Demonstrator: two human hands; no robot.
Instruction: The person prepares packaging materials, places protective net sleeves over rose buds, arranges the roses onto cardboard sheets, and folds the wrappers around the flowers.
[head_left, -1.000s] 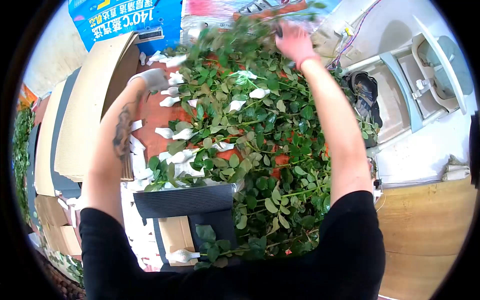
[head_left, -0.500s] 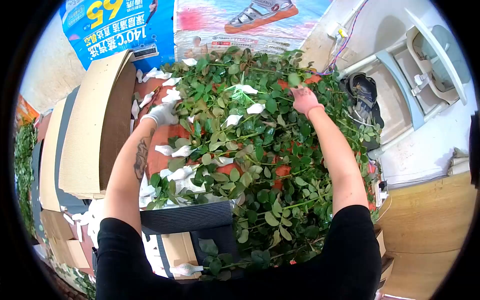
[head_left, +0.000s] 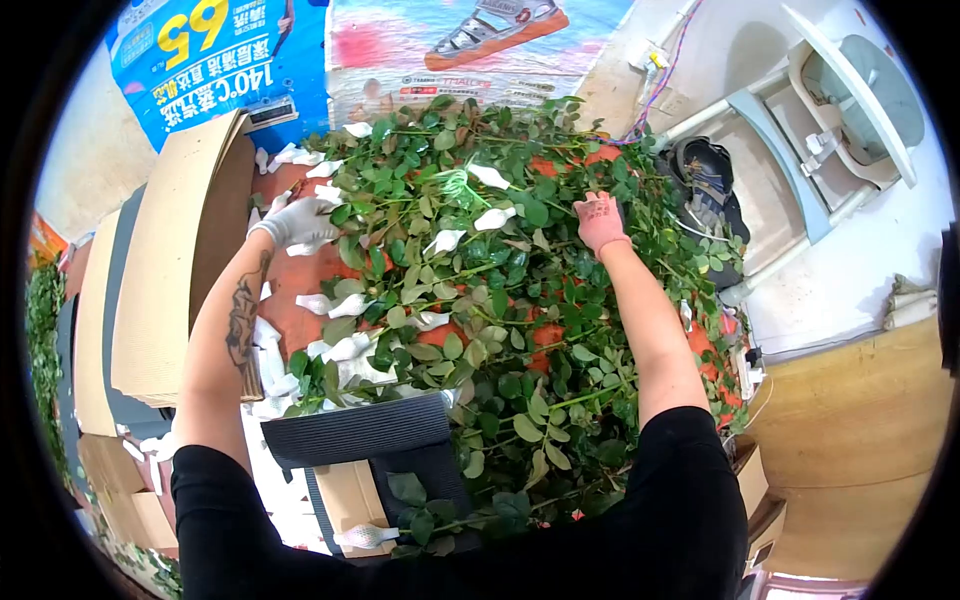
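Note:
My left hand (head_left: 297,222), in a pale grey-white glove, is at the left edge of the piled roses. Its fingers are bent together among white-sleeved heads and leaves; what lies between them is hidden. A white-sleeved rose head (head_left: 308,246) is just below it. My right hand (head_left: 600,222), in a pink glove, is over the leafy stems (head_left: 545,260) on the right. Its fingers are curled in, and I cannot make out what they hold. Between the hands lie more white-sleeved rose heads (head_left: 494,218) and a sleeved head (head_left: 445,241) pointing left.
Tall corrugated cardboard sheets (head_left: 175,260) stand on the left. A black ribbed sheet (head_left: 360,432) lies in front, with a single sleeved rose (head_left: 366,536) near my body. Right of the pile are a dark shoe-like item (head_left: 703,185) and a white high chair (head_left: 780,150).
My left hand has shifted left, away from the leaves. My right hand has come slightly nearer to me and left. The whole view has moved a little.

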